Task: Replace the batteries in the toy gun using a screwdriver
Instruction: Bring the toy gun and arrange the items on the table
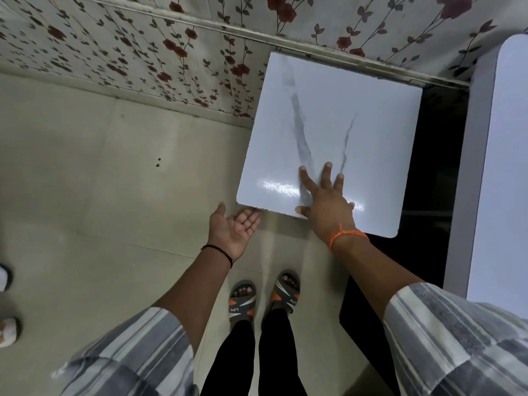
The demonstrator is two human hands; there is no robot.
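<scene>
A white tabletop is steadied by a standing person: the right hand is laid flat on its near edge with fingers spread, while the left hand is held open, palm up, just beside its near corner. No toy gun, batteries or screwdriver are seen anywhere. The glossy top is judged stiff and slippery; once brought, the gun is probably best gripped by its body.
</scene>
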